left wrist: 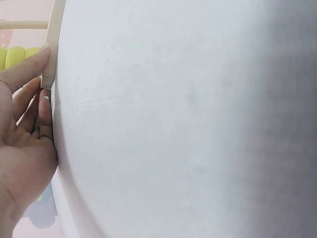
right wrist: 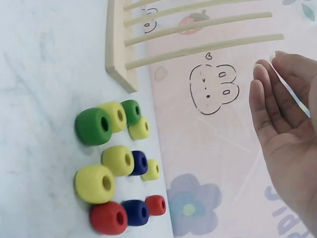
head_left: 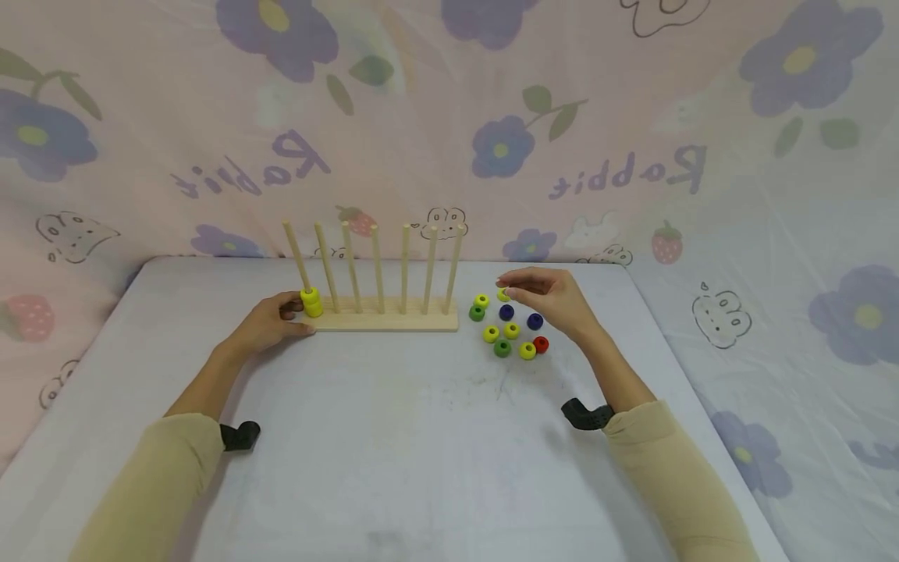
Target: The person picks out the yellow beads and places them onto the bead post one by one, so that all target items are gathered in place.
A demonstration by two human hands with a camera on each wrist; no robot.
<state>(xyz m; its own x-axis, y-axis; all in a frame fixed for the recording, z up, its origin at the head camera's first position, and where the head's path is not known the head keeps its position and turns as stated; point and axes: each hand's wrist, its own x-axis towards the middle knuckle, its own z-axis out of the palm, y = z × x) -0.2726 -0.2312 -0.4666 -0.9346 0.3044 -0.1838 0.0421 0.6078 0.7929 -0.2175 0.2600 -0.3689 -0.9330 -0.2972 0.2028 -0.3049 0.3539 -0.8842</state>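
Pinching the rack [head_left: 386, 321] at its 9 o'clock end, the left hand [head_left: 265, 321] sets its thumb against the near edge and curls its other fingers in by the end face, as far as I can read it from my feeds. The right hand [head_left: 551, 297] pinches nothing: its fingers lie side by side, gently bent, with a gap to the thumb in the head view. It hangs over the far side of the loose beads [head_left: 506, 314], nearest a yellow bead [right wrist: 148, 170] on the counter [head_left: 393, 437].

From that hand, the beads, in green, yellow, navy and red, spread from 9 round to 6 o'clock, with the rack beyond them at 9. Its seven pegs [head_left: 404, 269] point up; the leftmost carries yellow beads [head_left: 312, 308], at least two.

The beads look like painted wood, so I'd expect them light, hard, a little slippery and apt to roll. I'd take each across its round sides, leaving the hole clear. The rack I judge stiff and fairly light; I'd hold it by the base, since the pegs look thin.

Farther out, beige sleeves [head_left: 151, 484] enter from about 8 and 4 o'clock, and a flowered cloth [head_left: 393, 140] hangs at 12.
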